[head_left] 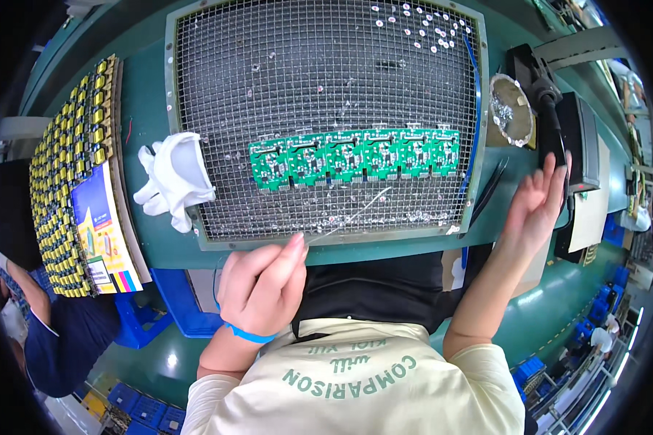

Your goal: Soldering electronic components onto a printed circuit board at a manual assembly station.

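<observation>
My left hand (265,283) is closed in a pinch on a thin strand of solder wire (352,217), just in front of the mesh mat's near edge. The wire's free end slants up to the right, close below a row of joined green circuit boards (345,159). Off to the right, my right hand (535,206) has its fingers at the black handle of a soldering iron (551,134) in its stand. Thumb and fingertips appear to close round the handle; part of that grip is hidden. A blue band (248,334) circles my left wrist.
The framed mesh mat (326,94) carries small white-and-red parts (421,29) at its far right. A white glove (174,181) overlaps its left edge. At left stands a tray of yellow components (72,152); at right, a round dish (511,109), black tweezers (490,190) and a black box (580,138).
</observation>
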A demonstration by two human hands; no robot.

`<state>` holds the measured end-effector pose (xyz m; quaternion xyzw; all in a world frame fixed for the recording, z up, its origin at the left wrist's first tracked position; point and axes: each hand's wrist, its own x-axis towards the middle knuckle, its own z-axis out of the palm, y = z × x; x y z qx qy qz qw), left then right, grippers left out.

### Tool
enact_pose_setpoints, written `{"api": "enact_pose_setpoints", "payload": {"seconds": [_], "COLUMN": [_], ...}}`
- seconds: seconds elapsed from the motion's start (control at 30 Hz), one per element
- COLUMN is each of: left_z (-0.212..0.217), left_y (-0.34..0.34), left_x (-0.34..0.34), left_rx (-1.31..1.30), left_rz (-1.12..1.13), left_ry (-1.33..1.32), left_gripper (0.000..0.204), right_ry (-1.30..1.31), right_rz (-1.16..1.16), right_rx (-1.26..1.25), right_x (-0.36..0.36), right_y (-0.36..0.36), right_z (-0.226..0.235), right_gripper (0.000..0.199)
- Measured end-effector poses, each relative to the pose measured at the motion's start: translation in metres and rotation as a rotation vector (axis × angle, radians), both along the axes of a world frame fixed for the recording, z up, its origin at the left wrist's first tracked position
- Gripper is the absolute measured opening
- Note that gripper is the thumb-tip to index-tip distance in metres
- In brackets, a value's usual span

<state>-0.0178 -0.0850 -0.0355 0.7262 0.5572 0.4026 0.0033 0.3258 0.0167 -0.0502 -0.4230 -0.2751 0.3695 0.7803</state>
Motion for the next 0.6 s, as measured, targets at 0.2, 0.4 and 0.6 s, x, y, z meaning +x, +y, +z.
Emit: {"api": "enact_pose_setpoints", "payload": {"seconds": [0.2,0.4,0.6], "left_z": [-0.003,-0.007,-0.009], "left_y": [-0.004,-0.009,-0.003], "left_x": [-0.001,-0.006,-0.002], "left_rx": [0.017,0.057,0.021], "left_rz": [0.004,-0.051,-0.083], "left_ry": [-0.016,-0.096,-0.114], "left_gripper": [0.031,0.033,0.032], "right_ry": [-0.067,-0.224,-0.647], "right_rz": [-0.078,0.034,0.158], "right_rx": [-0.155,0.082,0.004], "right_x": [-0.005,0.037,-0.09], "right_y": [0.043,-0.017,-0.071], "right_z": [0.018,0.01,0.037], "right_gripper": [0.038,0.035,0.032]}}
